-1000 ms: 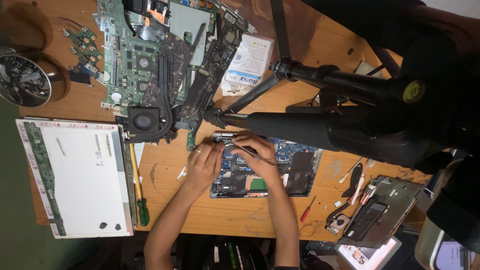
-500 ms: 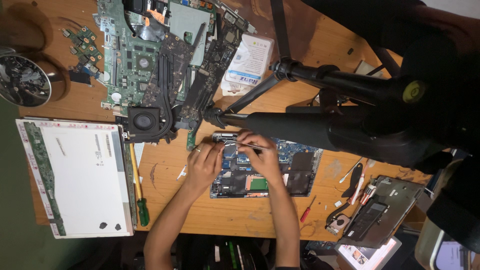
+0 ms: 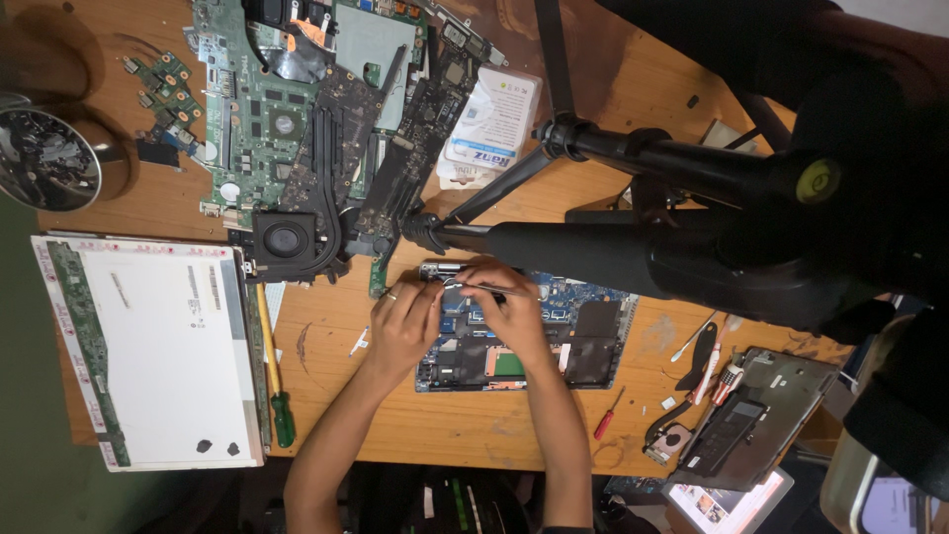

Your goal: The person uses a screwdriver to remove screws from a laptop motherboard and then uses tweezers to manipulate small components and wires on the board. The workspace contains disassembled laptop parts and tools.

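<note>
Resting flat on the wooden counter [image 3: 514, 425], the blue circuit board [image 3: 554, 331] shows black shielding. My right hand [image 3: 509, 311] pinches tweezers [image 3: 479, 288]; my left hand [image 3: 403, 321], fingers curled, presses its corner.

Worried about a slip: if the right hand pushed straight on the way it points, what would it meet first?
Likely the black tripod leg crossing just beyond the right hand and blue circuit board; depth is unclear.

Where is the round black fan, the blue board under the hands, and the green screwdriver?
Round black fan [image 3: 285, 239], head view, on the hub in its middle.
Blue board [image 3: 593, 297], head view, on a bare blue patch right of the hands.
Green screwdriver [image 3: 284, 420], head view, on its green handle.
</note>
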